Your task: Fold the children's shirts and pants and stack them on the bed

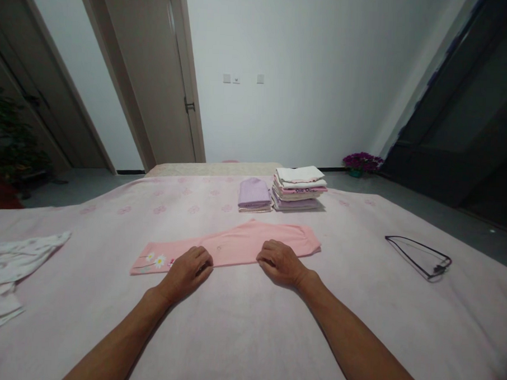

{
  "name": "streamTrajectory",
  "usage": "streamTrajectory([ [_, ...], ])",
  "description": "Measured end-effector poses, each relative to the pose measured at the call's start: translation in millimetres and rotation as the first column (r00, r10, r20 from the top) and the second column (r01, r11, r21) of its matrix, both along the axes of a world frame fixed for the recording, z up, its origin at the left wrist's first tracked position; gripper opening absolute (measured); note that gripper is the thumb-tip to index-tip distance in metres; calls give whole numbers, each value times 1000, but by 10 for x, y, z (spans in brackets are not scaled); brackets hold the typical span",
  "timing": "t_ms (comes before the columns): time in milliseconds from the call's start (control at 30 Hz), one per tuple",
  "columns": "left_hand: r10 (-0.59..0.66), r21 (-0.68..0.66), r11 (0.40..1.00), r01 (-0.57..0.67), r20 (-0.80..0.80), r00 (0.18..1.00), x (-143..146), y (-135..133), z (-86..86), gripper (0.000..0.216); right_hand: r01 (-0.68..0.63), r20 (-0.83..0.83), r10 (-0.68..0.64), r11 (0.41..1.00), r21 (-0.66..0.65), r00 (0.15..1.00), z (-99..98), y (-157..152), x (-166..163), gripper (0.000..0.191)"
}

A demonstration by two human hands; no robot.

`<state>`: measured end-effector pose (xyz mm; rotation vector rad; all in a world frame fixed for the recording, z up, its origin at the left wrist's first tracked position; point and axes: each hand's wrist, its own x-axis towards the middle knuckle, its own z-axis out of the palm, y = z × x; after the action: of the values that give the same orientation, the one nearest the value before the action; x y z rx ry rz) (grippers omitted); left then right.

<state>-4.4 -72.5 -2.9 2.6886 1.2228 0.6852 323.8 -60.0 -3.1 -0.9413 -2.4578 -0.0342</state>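
Note:
A pair of pink children's trousers (238,242), doubled lengthwise into a long strip, lies flat across the bed cover. White daisies are printed near the leg hem at its left end; the wider waist end is to the right. My left hand (190,268) has its fingers curled on the near edge, just right of the flowers. Closer to the waist end, my right hand (281,263) pinches the same near edge. Both sets of fingertips are partly hidden beneath the knuckles.
Beyond the trousers sit a folded lilac garment (254,194) and a taller stack of folded clothes (299,189). Black-framed glasses (418,256) rest at the right. A rumpled white patterned garment (10,274) lies at the left. The pink cover (247,335) spreads under everything.

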Motion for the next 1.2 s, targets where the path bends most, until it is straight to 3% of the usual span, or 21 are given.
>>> streamTrajectory([
  [133,-13,-19,1000,14,52,999,-16,8,-17,11,68,-7,-68,998,-1,998,-5,2,-4,14],
  [233,-2,-62,998,9,106,994,-41,24,-44,8,215,-66,-213,976,33,975,-23,63,68,16],
  [333,6,-96,995,8,141,990,-69,46,-75,8,391,-46,-388,918,74,920,-90,159,228,36],
  [500,21,-114,993,-2,168,986,-99,82,-121,11,679,101,-682,731,68,724,-197,276,577,50],
  [600,31,-109,994,-12,180,983,-108,92,-130,13,804,60,-807,590,80,587,-135,272,741,48],
  [700,37,-112,994,-17,185,982,-114,96,-129,14,896,39,-898,440,60,438,-16,227,841,46],
  [800,35,-108,994,-14,192,981,-122,106,-136,15,933,106,-927,360,-13,359,53,194,899,50],
  [933,35,-104,995,-14,208,978,-130,118,-157,15,927,164,-913,362,-100,374,19,210,949,48],
  [1200,37,-122,992,-13,198,979,-123,119,-171,15,892,-45,-891,453,-10,452,-49,261,995,38],
])
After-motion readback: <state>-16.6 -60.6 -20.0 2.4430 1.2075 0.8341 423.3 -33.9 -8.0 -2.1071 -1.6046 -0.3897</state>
